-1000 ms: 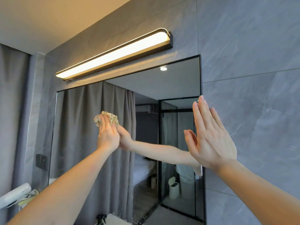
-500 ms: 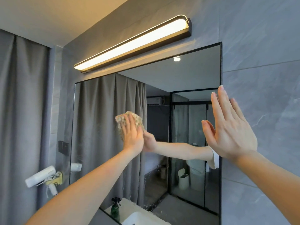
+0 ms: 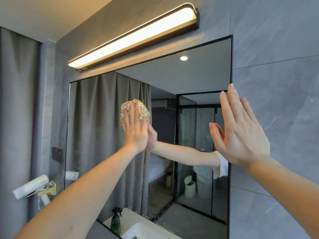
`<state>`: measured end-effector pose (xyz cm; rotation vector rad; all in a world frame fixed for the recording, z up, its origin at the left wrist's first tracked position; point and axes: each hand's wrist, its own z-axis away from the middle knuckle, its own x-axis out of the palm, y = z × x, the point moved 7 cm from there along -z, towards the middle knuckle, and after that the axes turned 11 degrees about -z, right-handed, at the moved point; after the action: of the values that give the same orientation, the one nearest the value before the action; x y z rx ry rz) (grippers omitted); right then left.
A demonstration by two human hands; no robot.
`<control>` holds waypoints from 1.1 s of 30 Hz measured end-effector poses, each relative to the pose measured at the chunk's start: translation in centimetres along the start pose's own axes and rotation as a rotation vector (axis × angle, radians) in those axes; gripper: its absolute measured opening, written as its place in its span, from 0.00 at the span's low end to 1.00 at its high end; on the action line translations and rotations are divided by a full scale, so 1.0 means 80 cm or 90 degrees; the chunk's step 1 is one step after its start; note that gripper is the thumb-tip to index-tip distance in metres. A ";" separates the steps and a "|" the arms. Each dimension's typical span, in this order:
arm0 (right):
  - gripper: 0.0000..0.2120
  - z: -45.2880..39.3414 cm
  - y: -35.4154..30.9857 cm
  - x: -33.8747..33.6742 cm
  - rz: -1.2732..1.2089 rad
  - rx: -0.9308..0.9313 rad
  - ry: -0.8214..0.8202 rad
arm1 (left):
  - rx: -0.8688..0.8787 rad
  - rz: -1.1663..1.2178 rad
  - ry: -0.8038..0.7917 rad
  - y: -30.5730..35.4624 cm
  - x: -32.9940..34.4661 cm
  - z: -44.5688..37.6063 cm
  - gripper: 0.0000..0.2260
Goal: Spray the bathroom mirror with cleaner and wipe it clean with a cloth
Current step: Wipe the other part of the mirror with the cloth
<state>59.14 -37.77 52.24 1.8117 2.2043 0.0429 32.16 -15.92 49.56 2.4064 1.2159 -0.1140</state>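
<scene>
Barely any change across the last second on the mirror (image 3: 198,80): same stretch of glass worked, left hand (image 3: 135,133) shifted only slightly toward the right fingers, so wiping looks under way, not finished.

Left fingers straight and spread, clenching nothing, pressing the cloth (image 3: 143,109) flat against the glass; bunched cloth pokes out above and beside the fingertips. Right hand (image 3: 241,133) raised, fingers straight and together, grasping nothing, right over the mirror's right edge where it meets the wall tile (image 3: 276,83). Cannot tell whether touching it.

Open glass on every side of the left fingers: a broad band above up to the top edge under the light bar (image 3: 134,37), wide room toward the far left edge, more between the two sets of fingers. Most work probably left below the left fingers, where droplets (image 3: 155,216) cling near the bottom edge. Spray bottle (image 3: 116,221) shows only as a reflection, well below the left fingers.
</scene>
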 end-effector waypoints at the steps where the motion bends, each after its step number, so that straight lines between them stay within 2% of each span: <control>1: 0.37 0.000 0.000 0.000 0.001 0.000 0.001 | -0.032 0.017 -0.003 -0.025 0.001 0.003 0.31; 4: 0.36 0.001 0.000 0.001 0.003 -0.005 0.008 | -0.149 0.045 -0.023 -0.118 0.011 0.023 0.32; 8: 0.36 0.000 -0.001 -0.001 -0.002 -0.011 0.019 | -0.379 0.033 -0.144 -0.236 0.048 0.099 0.28; 10: 0.36 0.002 -0.002 -0.001 -0.001 -0.009 0.022 | -0.443 0.033 -0.182 -0.255 0.058 0.137 0.28; 13: 0.36 0.001 -0.003 0.000 0.002 -0.010 0.010 | -0.463 0.061 -0.201 -0.236 0.056 0.154 0.29; 16: 0.36 -0.001 -0.002 -0.002 0.008 -0.007 0.000 | -0.395 0.061 -0.198 -0.187 0.044 0.147 0.30; 19: 0.36 0.000 -0.002 -0.002 0.010 -0.009 -0.008 | -0.197 0.012 -0.185 -0.104 0.030 0.129 0.33; 22: 0.36 0.000 -0.003 -0.002 0.004 -0.007 -0.011 | 0.034 -0.035 -0.125 0.000 0.010 0.100 0.32; 26: 0.36 0.000 -0.002 -0.005 -0.002 -0.008 -0.004 | 0.234 -0.071 -0.059 0.107 0.007 0.097 0.29; 30: 0.36 0.002 -0.003 -0.003 -0.013 -0.014 0.001 | 0.264 -0.047 -0.003 0.097 0.022 0.106 0.28; 33: 0.36 0.002 -0.002 -0.003 -0.017 -0.015 0.001 | 0.127 -0.002 0.027 0.031 0.029 0.129 0.36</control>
<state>59.04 -38.10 52.13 1.7704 2.2191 0.0642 36.72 -19.79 40.53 2.5896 1.2809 -0.1940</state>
